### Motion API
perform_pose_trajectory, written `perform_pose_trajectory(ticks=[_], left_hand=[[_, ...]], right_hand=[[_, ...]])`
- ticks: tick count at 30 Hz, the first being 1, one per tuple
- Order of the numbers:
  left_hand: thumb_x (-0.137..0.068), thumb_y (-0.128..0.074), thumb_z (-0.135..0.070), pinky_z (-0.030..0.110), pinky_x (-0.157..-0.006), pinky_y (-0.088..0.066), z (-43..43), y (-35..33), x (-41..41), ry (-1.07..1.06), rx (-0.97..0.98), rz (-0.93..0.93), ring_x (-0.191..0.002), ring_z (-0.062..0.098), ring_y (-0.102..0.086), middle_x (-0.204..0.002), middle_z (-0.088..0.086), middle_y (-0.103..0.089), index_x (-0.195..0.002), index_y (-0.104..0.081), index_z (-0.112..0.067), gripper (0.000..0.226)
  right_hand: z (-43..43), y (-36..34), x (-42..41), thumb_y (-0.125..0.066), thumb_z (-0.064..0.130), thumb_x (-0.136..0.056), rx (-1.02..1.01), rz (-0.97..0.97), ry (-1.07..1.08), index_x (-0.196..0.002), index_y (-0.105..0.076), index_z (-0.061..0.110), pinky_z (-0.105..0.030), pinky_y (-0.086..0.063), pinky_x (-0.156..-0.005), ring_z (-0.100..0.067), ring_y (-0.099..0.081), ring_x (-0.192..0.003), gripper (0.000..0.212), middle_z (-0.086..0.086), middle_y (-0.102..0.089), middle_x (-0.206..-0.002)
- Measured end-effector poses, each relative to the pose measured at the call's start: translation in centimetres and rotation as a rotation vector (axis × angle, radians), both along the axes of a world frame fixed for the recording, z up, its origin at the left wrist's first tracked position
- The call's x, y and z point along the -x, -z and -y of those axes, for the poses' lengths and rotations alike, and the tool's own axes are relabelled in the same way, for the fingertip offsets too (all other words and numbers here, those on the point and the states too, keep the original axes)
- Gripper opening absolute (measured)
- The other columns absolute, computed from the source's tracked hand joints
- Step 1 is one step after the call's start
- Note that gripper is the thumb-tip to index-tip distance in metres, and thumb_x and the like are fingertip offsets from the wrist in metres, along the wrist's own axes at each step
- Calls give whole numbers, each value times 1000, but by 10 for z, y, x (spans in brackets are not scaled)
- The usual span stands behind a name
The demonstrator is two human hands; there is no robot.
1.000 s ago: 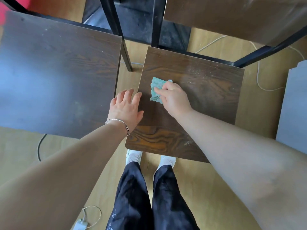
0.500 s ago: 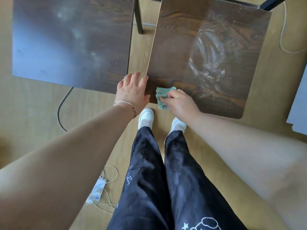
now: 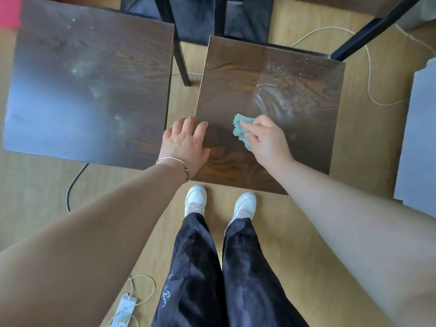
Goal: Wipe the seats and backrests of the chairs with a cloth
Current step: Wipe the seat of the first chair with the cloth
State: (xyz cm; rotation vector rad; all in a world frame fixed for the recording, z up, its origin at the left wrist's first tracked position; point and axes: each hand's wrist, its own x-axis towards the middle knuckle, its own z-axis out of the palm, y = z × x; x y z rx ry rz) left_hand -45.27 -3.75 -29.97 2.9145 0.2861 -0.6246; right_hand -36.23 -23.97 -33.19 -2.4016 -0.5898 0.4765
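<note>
On the dark wood-grain seat of the right-hand chair, the right hand pinched the crumpled teal cloth, having carried it from the front edge, where it was half a second earlier, back toward the middle. The left hand lay flat, fingers spread, on the seat's left edge as before. White dusty smears remained further right, so this seat looked unfinished. The neighbouring dark seat looked dusty too.

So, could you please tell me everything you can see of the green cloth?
The cloth is a small, teal-green, fuzzy-looking rag, bunched up on the dark wood-grain seat of the right-hand chair. The right hand grips it and presses it down, hiding much of it. Pale dust smears lie just beyond it.
</note>
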Motion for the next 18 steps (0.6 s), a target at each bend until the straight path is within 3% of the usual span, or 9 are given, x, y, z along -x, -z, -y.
perform_pose_trajectory(ticks=[4,6,8,11,14,16,18], left_hand=[[-89,-55,-48,45,-107,-32,3,3,-59,31,-5,73,-137,30,-26,-152,5,-26,-147,-27,-27,67],[-89,-55,-48,46,-107,-32,-1,6,-85,33,-11,88,-136,30,-25,-152,6,-26,-147,-27,-26,68],[-89,-55,-48,46,-107,-32,-5,10,-107,30,-14,97,-136,31,-25,-151,6,-27,-147,-27,-25,68],[-90,-55,-48,46,-108,-31,-7,14,-131,25,-12,99,-136,31,-25,-152,6,-26,-147,-28,-25,66],[-91,-53,-48,46,-108,-31,-8,18,-143,33,-8,94,-137,30,-24,-152,5,-25,-146,-27,-26,65],[-91,-53,-48,47,-108,-31,-9,19,-145,31,-1,88,-137,30,-24,-152,4,-25,-147,-27,-26,65],[-92,-52,-48,47,-108,-31,-10,20,-142,33,1,77,-137,30,-24,-152,4,-24,-147,-26,-26,65]], right_hand=[[1,-5,-83,-56,20,-99,-50,-112,348,-109,-66,8,-20,-52,-71,-4,-57,-81,19,11,-53,-89],[2,-3,-120,-56,24,-99,-128,-195,533,-104,-63,10,-10,-46,-60,0,-60,-81,16,14,-56,-86],[0,-1,-151,-56,26,-100,-166,-216,614,-104,-61,13,-8,-45,-60,-1,-61,-85,14,15,-59,-90],[-4,10,-179,-58,27,-99,-136,-213,628,-107,-61,16,-15,-51,-65,-4,-62,-86,14,16,-59,-92],[-8,23,-187,-59,22,-98,-8,-159,528,-116,-64,13,-7,-44,-63,-2,-58,-83,21,18,-52,-89],[-11,26,-189,-60,20,-98,84,-87,444,-125,-64,13,-9,-44,-69,-4,-56,-87,29,10,-54,-101],[-14,27,-191,-60,21,-98,130,-70,421,-128,-63,13,-10,-42,-67,-7,-53,-91,32,3,-56,-112]])
